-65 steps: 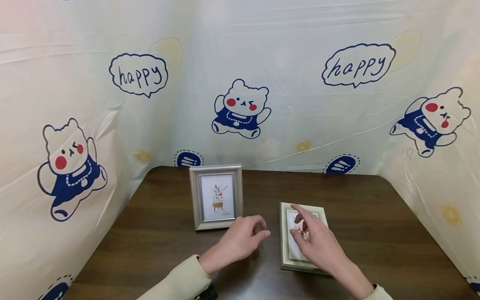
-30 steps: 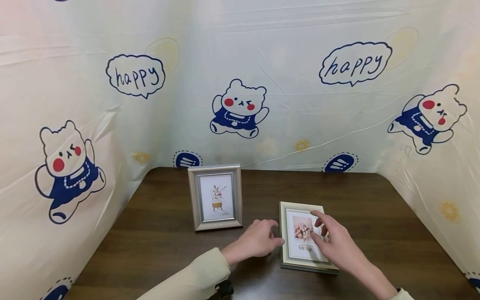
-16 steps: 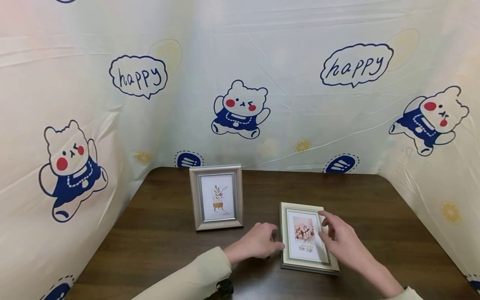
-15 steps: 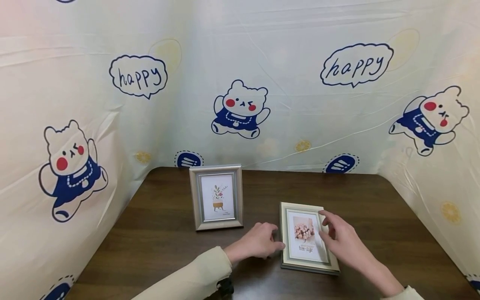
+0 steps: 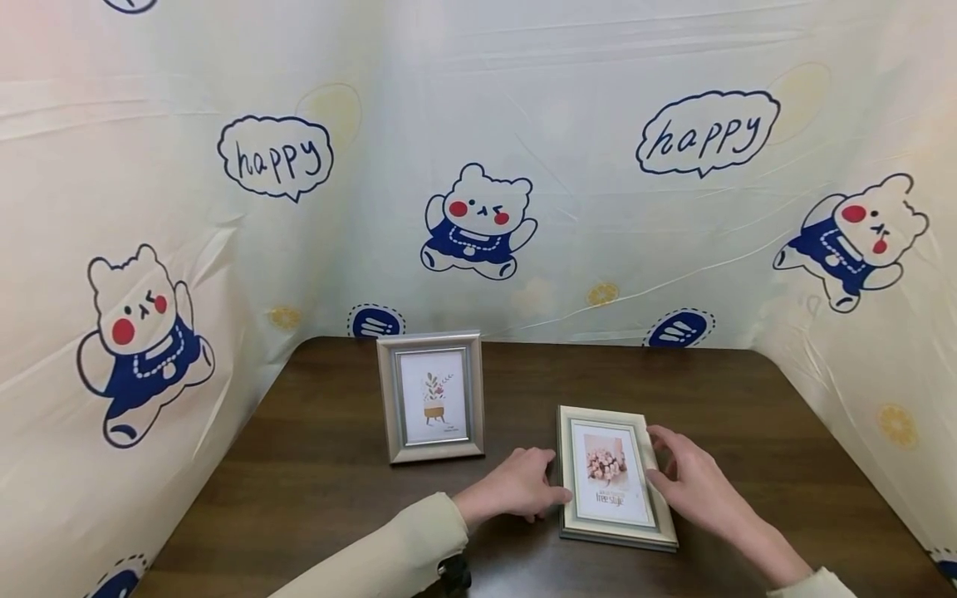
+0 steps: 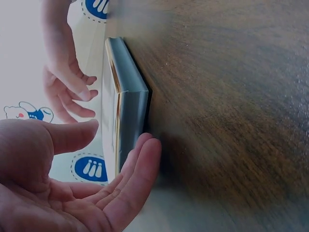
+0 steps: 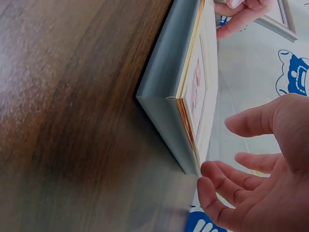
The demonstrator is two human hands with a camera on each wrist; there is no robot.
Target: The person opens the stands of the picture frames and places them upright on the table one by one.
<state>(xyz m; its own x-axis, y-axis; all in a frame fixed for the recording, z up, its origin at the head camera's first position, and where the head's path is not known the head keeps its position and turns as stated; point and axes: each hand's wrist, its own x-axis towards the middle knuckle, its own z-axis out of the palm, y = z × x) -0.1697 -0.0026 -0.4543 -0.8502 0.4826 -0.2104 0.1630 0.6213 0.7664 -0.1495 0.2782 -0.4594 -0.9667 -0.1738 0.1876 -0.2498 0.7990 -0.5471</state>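
Observation:
A picture frame (image 5: 611,473) with a pale gold border and a pink flower picture lies face up on the table. My left hand (image 5: 516,484) is at its left side, fingertips beside the edge and thumb near the border. In the left wrist view, that thumb stands off the blue-grey side of the frame (image 6: 133,104), with the fingers low along it. At the right side is my right hand (image 5: 697,483), its fingers loosely bent near the edge. The right wrist view has the right fingertips (image 7: 208,169) close to the frame's corner, thumb apart; contact is unclear.
A second picture frame (image 5: 432,397) with a potted-plant print stands upright to the left, behind my left hand. The dark wooden table (image 5: 314,498) is enclosed by a pale curtain (image 5: 598,208) printed with cartoon bears.
My right hand has drawn back from over the flower picture to the frame's right edge. My left hand has moved right, away from the standing frame, to the lying frame's left edge.

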